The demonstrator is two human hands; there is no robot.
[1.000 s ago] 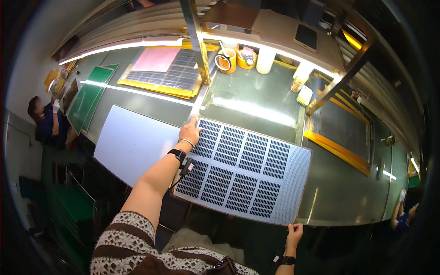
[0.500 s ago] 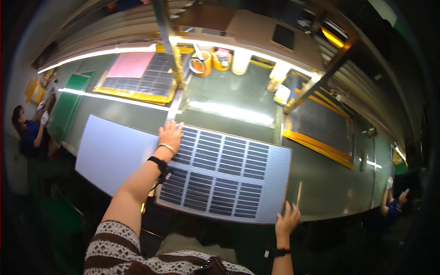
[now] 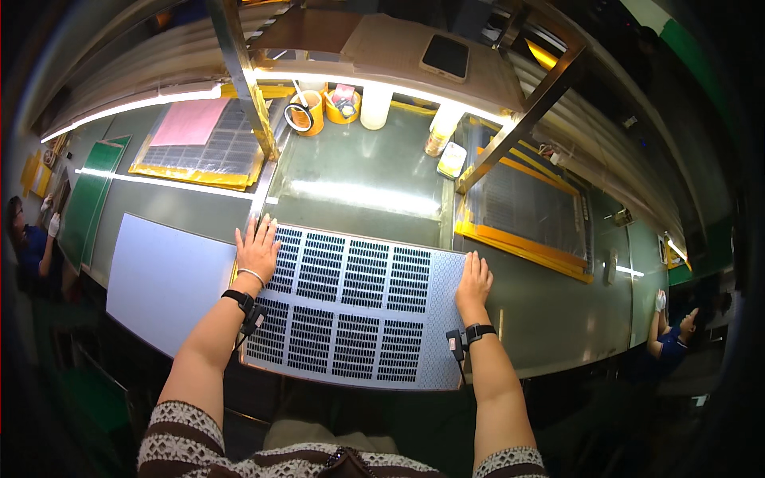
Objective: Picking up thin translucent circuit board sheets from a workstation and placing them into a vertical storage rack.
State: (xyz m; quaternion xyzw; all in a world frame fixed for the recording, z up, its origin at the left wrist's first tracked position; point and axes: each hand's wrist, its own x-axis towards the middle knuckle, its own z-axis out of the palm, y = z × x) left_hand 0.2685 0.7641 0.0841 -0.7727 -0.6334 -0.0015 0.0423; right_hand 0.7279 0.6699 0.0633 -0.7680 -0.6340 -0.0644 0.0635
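A rectangular panel (image 3: 386,315) printed with rows of dark slotted blocks lies on the bench in front of me. My left hand (image 3: 257,253) rests over its upper left corner with the fingers spread. At the upper right corner, my right hand (image 3: 475,283) touches the edge, fingers stretched forward and the palm turned inward. Neither hand is wrapped round anything. Left of the panel lies a plain whitish board (image 3: 167,279), its right edge meeting the panel near my left wrist.
Behind stand an orange tape container (image 3: 313,119), a second orange tub (image 3: 343,106), a white cylinder (image 3: 376,108) and a small labelled bottle (image 3: 451,159). Taped dark screens (image 3: 526,203) lie on either side. Metal posts (image 3: 247,88) carry a shelf with a phone (image 3: 445,57). People work at both far ends.
My right hand has moved up from the lower right corner to the panel's upper right. My left hand stays at the upper left corner. The whole view has shifted.
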